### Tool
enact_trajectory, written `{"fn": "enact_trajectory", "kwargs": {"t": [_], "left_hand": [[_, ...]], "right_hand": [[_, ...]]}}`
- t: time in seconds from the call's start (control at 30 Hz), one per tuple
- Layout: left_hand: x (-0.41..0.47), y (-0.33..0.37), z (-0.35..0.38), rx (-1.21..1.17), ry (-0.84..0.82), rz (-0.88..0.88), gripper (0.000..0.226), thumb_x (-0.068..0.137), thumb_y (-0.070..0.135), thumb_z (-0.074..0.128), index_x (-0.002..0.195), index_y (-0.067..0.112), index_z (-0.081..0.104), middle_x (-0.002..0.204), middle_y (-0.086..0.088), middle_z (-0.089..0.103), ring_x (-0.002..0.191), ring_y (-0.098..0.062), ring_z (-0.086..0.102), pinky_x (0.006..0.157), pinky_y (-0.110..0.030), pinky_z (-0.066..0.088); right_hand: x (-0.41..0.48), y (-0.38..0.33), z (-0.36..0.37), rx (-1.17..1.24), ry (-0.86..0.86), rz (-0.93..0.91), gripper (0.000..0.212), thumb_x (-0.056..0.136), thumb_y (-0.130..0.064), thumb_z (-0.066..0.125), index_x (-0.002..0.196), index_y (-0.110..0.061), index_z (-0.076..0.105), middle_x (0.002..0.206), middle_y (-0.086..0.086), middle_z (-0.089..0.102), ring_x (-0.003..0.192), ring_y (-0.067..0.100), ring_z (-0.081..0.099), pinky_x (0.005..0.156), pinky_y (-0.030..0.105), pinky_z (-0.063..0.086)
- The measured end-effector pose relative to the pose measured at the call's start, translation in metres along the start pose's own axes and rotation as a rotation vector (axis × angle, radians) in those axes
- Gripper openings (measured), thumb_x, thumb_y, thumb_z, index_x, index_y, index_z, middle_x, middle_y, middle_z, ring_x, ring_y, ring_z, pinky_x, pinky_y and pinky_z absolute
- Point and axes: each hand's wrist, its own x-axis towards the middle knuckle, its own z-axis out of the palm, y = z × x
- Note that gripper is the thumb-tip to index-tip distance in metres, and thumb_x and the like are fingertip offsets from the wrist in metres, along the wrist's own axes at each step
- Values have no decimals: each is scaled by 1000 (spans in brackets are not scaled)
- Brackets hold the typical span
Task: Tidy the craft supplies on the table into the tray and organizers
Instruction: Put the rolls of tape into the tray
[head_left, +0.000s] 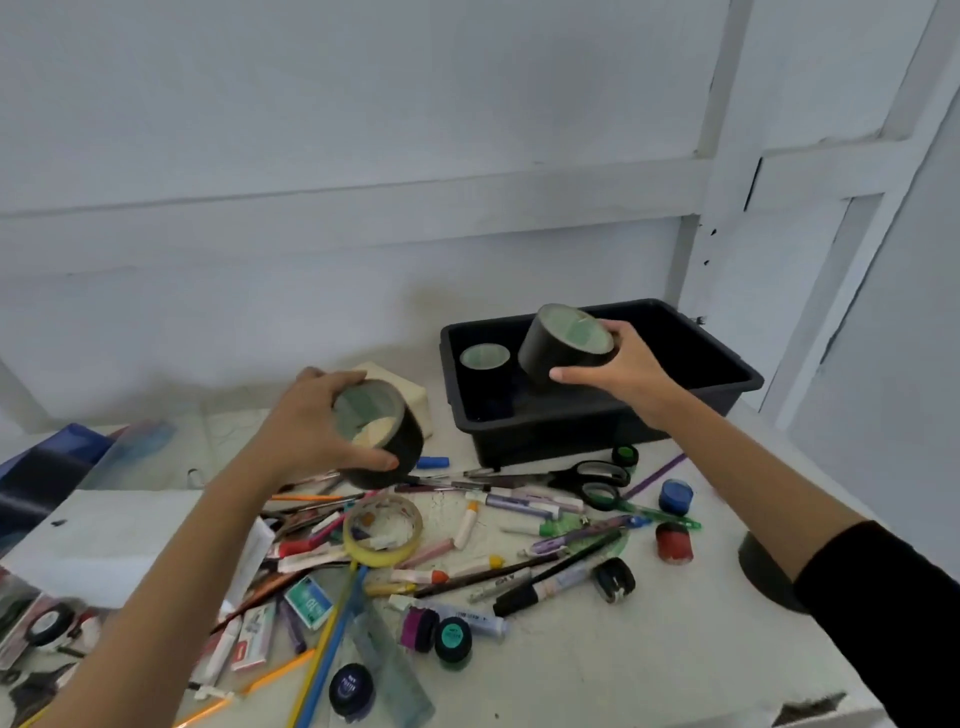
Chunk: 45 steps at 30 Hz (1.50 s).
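Note:
My right hand (631, 370) grips a black tape roll (561, 348) and holds it tilted over the middle of the black tray (727, 364). Another black tape roll (485, 364) stands in the tray's left part. My left hand (311, 426) grips a third black tape roll (387, 434) in the air, left of the tray and above the clutter. A yellow masking tape roll (383, 530) lies on the table below it, among pens and markers.
Black scissors (592, 478), small paint pots (674, 543), a blue pot (675, 496), markers, pencils and a clear ruler (395, 670) litter the white table. A beige box (410, 397) sits behind my left hand. Blue folders (47, 467) lie at far left. A wall stands close behind.

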Motion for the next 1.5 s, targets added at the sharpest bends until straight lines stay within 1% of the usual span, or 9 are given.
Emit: {"fn": "enact_trajectory", "kwargs": {"t": [0.17,0.3,0.5,0.67,0.83,1.0,1.2,1.3,1.5], "left_hand": [[54,49,28,-131,172,44,99,55,40,88,139,14,42,116,-2,43,104,-16,45,92,-25,36],[97,74,70,-177,215,22,101,57,45,85,140,11,39,124,-6,43,115,-20,46,95,-26,37],[147,83,135,-97,133,-72,106,60,51,80,143,7,31,132,-10,38,124,-26,40,104,-31,36],[165,75,169,43,71,-155,87,62,49,78,131,10,42,129,-11,40,115,-28,41,95,-34,43],[174,67,190,118,-40,-230,82,62,48,79,126,8,45,128,-11,38,116,-28,41,94,-35,44],[185,64,199,98,-30,-277,78,61,50,78,121,10,48,122,-9,39,111,-25,42,92,-31,43],[183,59,207,140,-9,-239,97,65,49,74,141,9,29,128,-10,35,116,-25,39,99,-31,38],[182,59,208,134,-15,-230,103,68,47,74,146,8,20,133,-12,35,122,-26,37,102,-31,35],[182,56,207,39,-54,-214,100,72,40,76,148,10,18,142,-12,28,131,-27,31,106,-33,33]], "right_hand": [[53,11,-4,22,89,78,101,50,-30,92,132,-14,35,123,0,49,111,15,49,95,30,44],[76,33,10,14,160,136,100,50,-28,93,131,-13,37,126,4,50,114,17,49,93,27,43],[106,65,28,-115,162,215,96,53,-25,92,129,-7,36,128,13,50,119,26,49,96,32,43],[129,88,37,-226,127,231,92,53,-22,92,125,-6,36,125,14,51,117,28,51,91,34,46],[151,95,46,-320,29,195,95,52,-22,92,126,-4,35,127,15,49,118,29,50,91,34,46],[169,103,61,-338,-57,238,97,51,-22,92,127,-5,35,128,15,50,118,29,50,94,36,48],[172,112,62,-368,-78,214,104,55,-26,91,137,-8,30,134,18,38,122,30,43,97,36,42],[172,113,64,-357,-71,175,107,57,-20,90,140,-5,24,138,20,31,124,33,40,101,37,38],[172,115,61,-307,-99,146,103,62,-22,87,143,-6,26,140,15,44,132,28,38,106,31,33]]}}
